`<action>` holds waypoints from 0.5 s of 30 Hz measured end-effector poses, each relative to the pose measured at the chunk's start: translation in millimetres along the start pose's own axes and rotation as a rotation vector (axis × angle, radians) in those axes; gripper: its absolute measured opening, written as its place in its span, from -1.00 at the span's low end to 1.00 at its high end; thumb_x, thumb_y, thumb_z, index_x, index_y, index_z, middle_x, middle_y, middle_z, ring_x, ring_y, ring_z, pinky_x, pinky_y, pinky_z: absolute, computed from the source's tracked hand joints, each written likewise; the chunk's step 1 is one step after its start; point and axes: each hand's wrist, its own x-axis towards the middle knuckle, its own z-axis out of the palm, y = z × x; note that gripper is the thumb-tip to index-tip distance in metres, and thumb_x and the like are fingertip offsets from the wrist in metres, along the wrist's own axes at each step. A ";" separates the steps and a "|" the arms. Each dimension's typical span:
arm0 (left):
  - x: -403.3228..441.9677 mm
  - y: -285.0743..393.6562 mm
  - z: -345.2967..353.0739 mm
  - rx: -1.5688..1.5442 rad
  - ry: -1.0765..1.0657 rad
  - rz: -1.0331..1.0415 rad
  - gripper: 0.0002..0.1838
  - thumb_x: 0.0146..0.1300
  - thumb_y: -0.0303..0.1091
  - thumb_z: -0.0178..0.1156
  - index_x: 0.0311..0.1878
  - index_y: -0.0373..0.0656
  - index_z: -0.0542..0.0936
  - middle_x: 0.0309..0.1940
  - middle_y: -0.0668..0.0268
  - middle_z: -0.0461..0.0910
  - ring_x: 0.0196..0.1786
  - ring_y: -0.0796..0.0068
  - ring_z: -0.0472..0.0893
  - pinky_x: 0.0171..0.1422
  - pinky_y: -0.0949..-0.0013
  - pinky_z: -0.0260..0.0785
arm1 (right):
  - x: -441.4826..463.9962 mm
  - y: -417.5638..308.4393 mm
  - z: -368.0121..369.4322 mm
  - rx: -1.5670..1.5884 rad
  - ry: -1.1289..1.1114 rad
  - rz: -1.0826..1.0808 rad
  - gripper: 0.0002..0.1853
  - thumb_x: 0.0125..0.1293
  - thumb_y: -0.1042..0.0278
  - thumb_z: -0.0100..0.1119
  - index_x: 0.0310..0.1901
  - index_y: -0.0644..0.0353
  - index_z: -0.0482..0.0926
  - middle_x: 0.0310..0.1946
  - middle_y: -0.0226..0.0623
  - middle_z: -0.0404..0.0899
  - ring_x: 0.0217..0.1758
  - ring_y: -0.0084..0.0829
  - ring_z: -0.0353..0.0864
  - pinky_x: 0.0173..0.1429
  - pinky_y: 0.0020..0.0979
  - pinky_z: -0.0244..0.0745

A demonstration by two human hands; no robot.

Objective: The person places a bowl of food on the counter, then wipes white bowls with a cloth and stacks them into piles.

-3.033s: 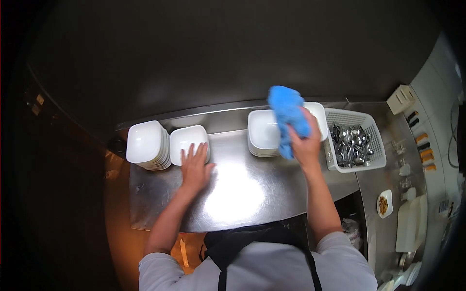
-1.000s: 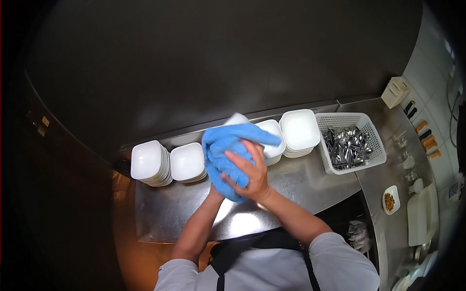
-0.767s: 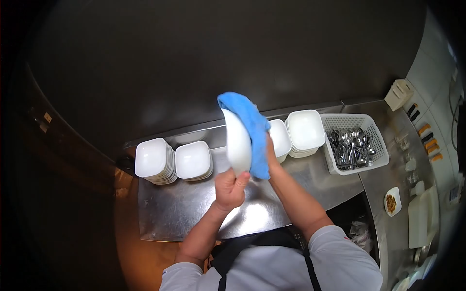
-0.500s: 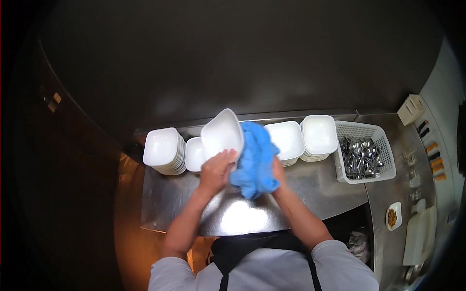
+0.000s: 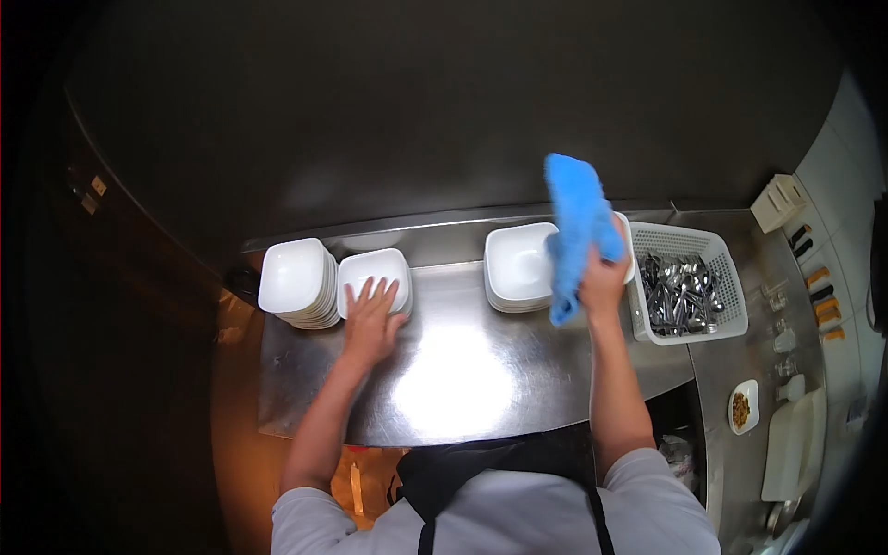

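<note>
Evidently set for either hand's reach, along a steel counter (image 5: 546, 370) stand stacks of square white bowls (image 5: 296, 277), a blue cloth (image 5: 578, 208) clutched in the right hand (image 5: 604, 276) by the right-hand stacks (image 5: 518, 262), while the left hand (image 5: 370, 328), holding a tilted bowl half a second ago, lies wide-fingered over the inner left stack (image 5: 375, 265).

Steel counter (image 5: 453, 319): blown-out glare, near middle
Far wall (image 5: 444, 111): dim, faint sheen
Left floor (image 5: 240, 398): warm orange glow
Blue cloth (image 5: 577, 217): slightly blurred
Edges: black, bowed

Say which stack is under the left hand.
Second stack from the left: the left hand spreads over it. The leftmost is uncovered; the other two stand by the cloth.
</note>
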 end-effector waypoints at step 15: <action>65.8 136.4 143.7 -0.504 -0.339 -0.298 0.09 0.14 -0.07 0.42 0.54 -0.28 -0.07 0.49 -0.06 0.12 0.52 -0.13 0.15 0.53 -0.41 -0.23 | -12.9 43.3 56.5 -0.273 -0.836 0.440 -0.25 0.10 -0.15 0.41 0.17 0.29 0.50 -0.04 0.09 0.66 0.01 0.04 0.67 0.17 -0.17 0.51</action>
